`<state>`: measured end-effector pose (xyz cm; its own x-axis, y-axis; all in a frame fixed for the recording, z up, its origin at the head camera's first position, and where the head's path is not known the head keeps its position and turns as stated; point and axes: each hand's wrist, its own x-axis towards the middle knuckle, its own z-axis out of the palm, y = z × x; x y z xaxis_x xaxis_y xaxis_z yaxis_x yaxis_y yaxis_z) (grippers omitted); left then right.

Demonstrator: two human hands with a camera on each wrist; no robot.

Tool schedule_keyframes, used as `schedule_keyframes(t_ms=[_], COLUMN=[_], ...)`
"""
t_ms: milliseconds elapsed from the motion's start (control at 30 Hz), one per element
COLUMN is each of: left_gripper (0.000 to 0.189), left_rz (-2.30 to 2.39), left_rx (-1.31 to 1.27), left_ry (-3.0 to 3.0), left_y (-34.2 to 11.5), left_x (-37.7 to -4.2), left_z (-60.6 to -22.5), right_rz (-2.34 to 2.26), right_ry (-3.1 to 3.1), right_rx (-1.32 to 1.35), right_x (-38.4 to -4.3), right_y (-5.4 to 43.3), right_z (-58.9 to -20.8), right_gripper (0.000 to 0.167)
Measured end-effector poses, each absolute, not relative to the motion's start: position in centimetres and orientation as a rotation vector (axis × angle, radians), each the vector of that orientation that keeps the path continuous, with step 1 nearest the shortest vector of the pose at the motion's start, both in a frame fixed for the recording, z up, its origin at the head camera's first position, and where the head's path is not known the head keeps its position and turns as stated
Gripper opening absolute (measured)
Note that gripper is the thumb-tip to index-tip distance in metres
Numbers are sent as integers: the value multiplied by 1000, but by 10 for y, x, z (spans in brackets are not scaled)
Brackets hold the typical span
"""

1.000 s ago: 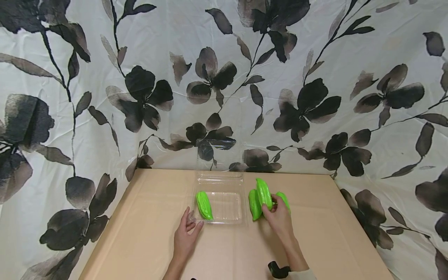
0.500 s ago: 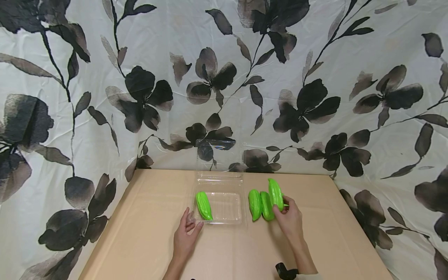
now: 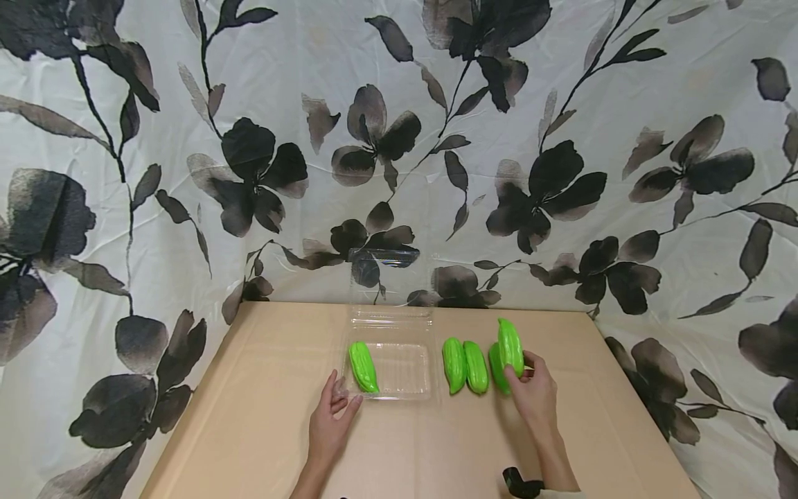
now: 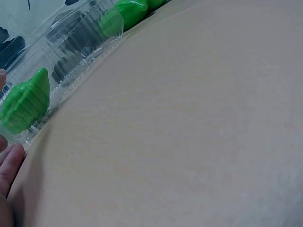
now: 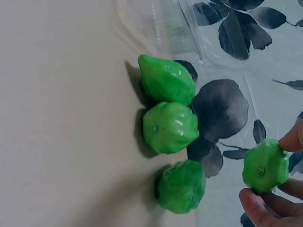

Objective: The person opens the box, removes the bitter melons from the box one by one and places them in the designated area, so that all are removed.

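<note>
In the head view my right hand [image 3: 535, 395] pinches a green ridged bitter melon [image 3: 510, 344] between thumb and fingers, raised above the table. The right wrist view shows this held melon [image 5: 266, 166] end-on, apart from the others. Behind and just left of it lies another bitter melon [image 3: 497, 371], partly hidden. Two more, a left one [image 3: 454, 366] and a right one [image 3: 476, 367], lie side by side. My left hand [image 3: 332, 421] holds the front left corner of a clear plastic clamshell box [image 3: 402, 369]. One bitter melon [image 3: 364, 367] lies inside, at the box's left.
The box's clear lid [image 3: 389, 277] stands raised at the back, against a white floral cloth [image 3: 461, 208]. Beneath everything is a light tan table [image 3: 249, 416], its far edge meeting the cloth. A black device [image 3: 522, 483] sits on my right wrist.
My right hand has moved right with its bitter melon, passing from above the middle melon to the rightmost one. The melons underneath are now more visible. My left hand and the box stay put.
</note>
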<state>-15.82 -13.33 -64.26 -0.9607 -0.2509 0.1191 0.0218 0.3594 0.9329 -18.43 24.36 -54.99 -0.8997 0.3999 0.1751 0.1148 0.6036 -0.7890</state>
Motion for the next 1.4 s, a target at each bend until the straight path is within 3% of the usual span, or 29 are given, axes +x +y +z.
schedule_keyframes(t_ms=[1400], left_gripper=[79], left_rz=[-1627], left_rx=[223], left_ry=[-2393], left_y=[-132], left_x=[-158], left_z=[-643], right_rz=[1137], right_ry=[-2544], right_rx=[-526], right_x=[-180], right_y=[275], right_z=[-571], right_gripper=[53])
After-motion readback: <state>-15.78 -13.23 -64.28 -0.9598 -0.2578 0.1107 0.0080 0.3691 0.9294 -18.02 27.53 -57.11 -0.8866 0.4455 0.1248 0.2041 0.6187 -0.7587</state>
